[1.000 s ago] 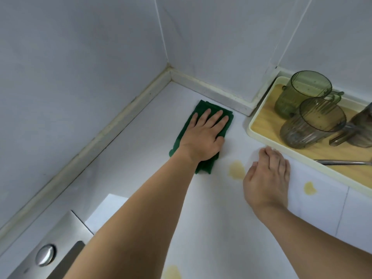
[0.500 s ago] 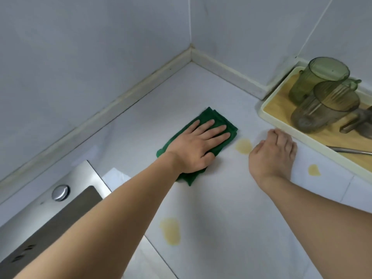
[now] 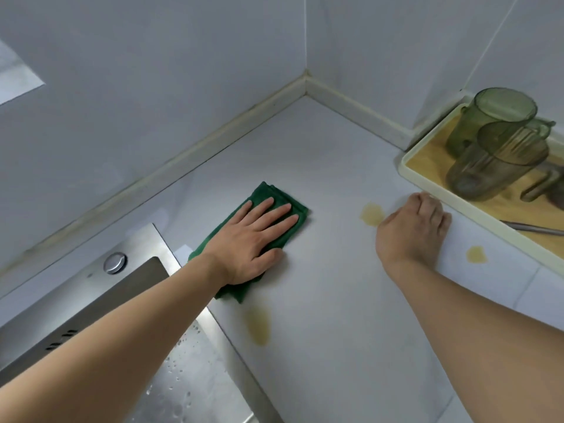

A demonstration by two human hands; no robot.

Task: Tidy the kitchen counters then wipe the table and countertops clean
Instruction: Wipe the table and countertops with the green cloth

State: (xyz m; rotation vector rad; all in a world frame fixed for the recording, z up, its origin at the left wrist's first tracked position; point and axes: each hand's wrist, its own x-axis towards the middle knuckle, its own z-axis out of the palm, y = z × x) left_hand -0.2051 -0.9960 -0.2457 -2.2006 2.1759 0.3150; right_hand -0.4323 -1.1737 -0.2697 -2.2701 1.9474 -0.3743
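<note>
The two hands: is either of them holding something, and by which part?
Neither grips anything. The left hand presses flat, fingers straight, on the middle of the green cloth. The right hand rests on the counter, holding nothing.

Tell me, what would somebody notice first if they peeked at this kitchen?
Probably the folded dark green cloth, pressed flat under the left hand on the white countertop beside the steel sink. Next, three yellowish spill stains: one by the right hand, one near the cream-rimmed wooden tray, one below the cloth.
</note>
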